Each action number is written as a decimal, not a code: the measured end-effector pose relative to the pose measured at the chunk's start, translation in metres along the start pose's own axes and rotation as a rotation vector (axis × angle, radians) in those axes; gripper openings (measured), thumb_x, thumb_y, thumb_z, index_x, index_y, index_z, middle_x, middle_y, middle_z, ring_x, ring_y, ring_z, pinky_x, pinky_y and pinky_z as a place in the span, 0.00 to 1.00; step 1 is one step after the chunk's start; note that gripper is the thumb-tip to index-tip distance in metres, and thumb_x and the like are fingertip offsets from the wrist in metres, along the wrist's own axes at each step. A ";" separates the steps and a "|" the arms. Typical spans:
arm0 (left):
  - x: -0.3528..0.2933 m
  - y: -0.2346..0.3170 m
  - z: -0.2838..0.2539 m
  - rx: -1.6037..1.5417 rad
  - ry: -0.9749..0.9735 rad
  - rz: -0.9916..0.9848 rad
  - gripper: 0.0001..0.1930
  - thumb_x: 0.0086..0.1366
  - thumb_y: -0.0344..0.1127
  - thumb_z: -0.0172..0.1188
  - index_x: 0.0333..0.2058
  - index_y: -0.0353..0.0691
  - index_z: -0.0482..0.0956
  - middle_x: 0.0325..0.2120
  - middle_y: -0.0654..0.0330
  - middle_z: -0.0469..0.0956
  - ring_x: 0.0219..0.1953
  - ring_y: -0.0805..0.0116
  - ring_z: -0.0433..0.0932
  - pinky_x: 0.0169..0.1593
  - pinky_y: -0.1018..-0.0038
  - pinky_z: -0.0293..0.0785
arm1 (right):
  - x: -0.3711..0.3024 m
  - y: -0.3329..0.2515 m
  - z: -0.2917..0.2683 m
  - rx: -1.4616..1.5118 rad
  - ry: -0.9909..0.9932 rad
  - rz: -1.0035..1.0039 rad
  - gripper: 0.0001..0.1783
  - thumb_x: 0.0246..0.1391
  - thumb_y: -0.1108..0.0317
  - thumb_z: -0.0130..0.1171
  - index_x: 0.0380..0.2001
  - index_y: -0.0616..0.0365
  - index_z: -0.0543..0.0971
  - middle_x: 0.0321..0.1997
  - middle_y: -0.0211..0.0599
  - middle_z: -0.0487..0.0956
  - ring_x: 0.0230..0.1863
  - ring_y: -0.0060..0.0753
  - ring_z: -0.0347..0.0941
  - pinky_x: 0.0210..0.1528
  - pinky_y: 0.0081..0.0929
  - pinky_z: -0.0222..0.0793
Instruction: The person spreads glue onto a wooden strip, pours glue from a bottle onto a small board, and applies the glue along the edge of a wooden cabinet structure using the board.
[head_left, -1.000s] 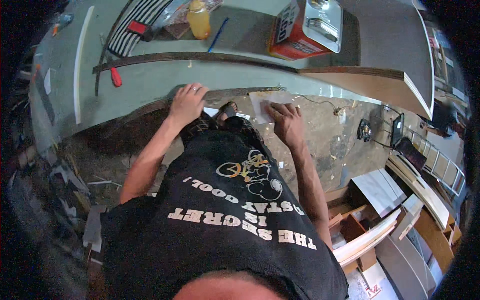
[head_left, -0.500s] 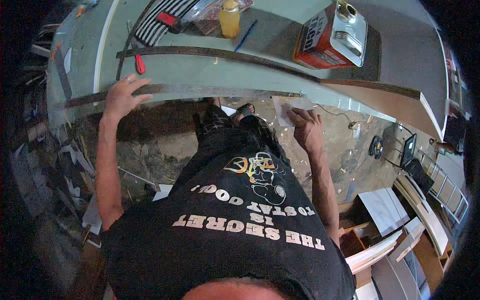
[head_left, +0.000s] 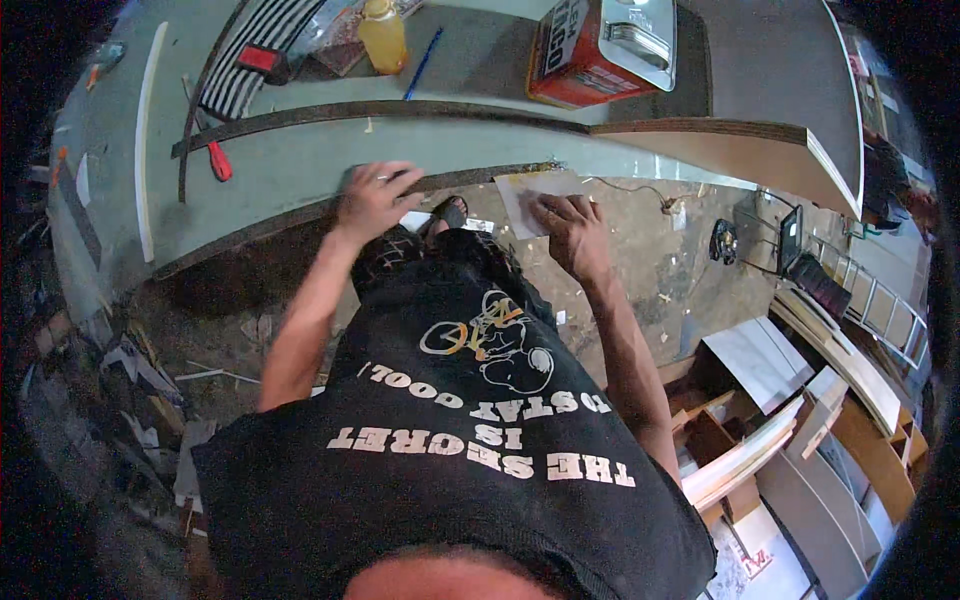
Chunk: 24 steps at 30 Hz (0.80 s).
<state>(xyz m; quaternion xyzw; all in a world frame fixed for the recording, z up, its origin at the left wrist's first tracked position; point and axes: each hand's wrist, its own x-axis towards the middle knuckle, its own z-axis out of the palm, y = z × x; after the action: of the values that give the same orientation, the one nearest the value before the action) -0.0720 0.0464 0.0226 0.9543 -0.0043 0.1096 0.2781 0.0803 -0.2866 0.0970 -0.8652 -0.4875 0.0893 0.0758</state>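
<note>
My right hand [head_left: 575, 232] pinches a thin, pale, squarish sheet [head_left: 522, 203] with a yellowish far edge, held at the near edge of the green-grey table [head_left: 300, 150]. Along that edge runs a narrow dark strip [head_left: 460, 178], with small crumbs near its right end. Over the strip is my left hand [head_left: 375, 205], slightly blurred, its fingers stretched out and holding nothing; whether they touch the strip I cannot tell. A second dark strip [head_left: 350, 111] lies farther in, next to a small red-handled tool [head_left: 219, 161].
A red metal can [head_left: 580, 80] stands at the back right, behind a raised board [head_left: 720, 128]. Farther left are a yellow bottle [head_left: 382, 40], a blue pen [head_left: 424, 65] and striped cloth [head_left: 245, 75]. Stacked panels [head_left: 760, 360] and a ladder [head_left: 890, 310] are at the right.
My left hand has moved right along the table's near edge, closer to my right hand. My right hand still grips the pale sheet. The whole view has shifted somewhat.
</note>
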 end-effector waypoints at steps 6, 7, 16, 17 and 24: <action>0.021 0.007 0.034 -0.014 0.105 0.024 0.11 0.61 0.41 0.69 0.42 0.51 0.88 0.38 0.66 0.80 0.43 0.62 0.77 0.49 0.63 0.71 | 0.003 -0.012 0.004 -0.066 -0.043 -0.035 0.29 0.48 0.70 0.60 0.56 0.39 0.80 0.60 0.25 0.78 0.57 0.38 0.72 0.60 0.44 0.67; 0.021 0.007 0.035 -0.003 0.134 0.058 0.09 0.61 0.41 0.69 0.40 0.51 0.89 0.35 0.66 0.80 0.41 0.63 0.76 0.47 0.64 0.70 | 0.005 -0.019 0.005 -0.066 -0.047 -0.035 0.29 0.48 0.70 0.60 0.56 0.39 0.80 0.60 0.25 0.78 0.57 0.38 0.72 0.60 0.44 0.67; 0.017 0.007 0.034 0.003 0.076 0.023 0.08 0.62 0.39 0.68 0.40 0.50 0.88 0.35 0.65 0.79 0.40 0.62 0.76 0.45 0.63 0.69 | 0.020 -0.070 -0.016 0.133 -0.059 -0.100 0.31 0.48 0.71 0.59 0.59 0.42 0.79 0.62 0.27 0.77 0.59 0.37 0.72 0.60 0.42 0.67; 0.016 0.007 0.035 0.002 0.077 0.019 0.08 0.62 0.39 0.68 0.40 0.50 0.88 0.35 0.65 0.79 0.40 0.62 0.76 0.45 0.63 0.69 | 0.018 -0.069 -0.023 0.137 -0.053 -0.074 0.31 0.49 0.70 0.59 0.59 0.41 0.79 0.62 0.26 0.77 0.59 0.36 0.72 0.59 0.41 0.67; 0.020 0.008 0.028 -0.006 0.074 0.055 0.08 0.62 0.35 0.65 0.41 0.48 0.87 0.35 0.64 0.79 0.40 0.60 0.77 0.46 0.63 0.70 | 0.011 -0.014 -0.008 -0.001 0.042 0.044 0.28 0.49 0.71 0.58 0.56 0.40 0.80 0.57 0.25 0.79 0.55 0.39 0.74 0.55 0.43 0.69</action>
<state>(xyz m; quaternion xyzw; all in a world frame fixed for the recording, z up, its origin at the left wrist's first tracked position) -0.0473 0.0262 0.0084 0.9483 -0.0204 0.1521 0.2776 0.0764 -0.2702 0.1072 -0.8775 -0.4665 0.0726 0.0838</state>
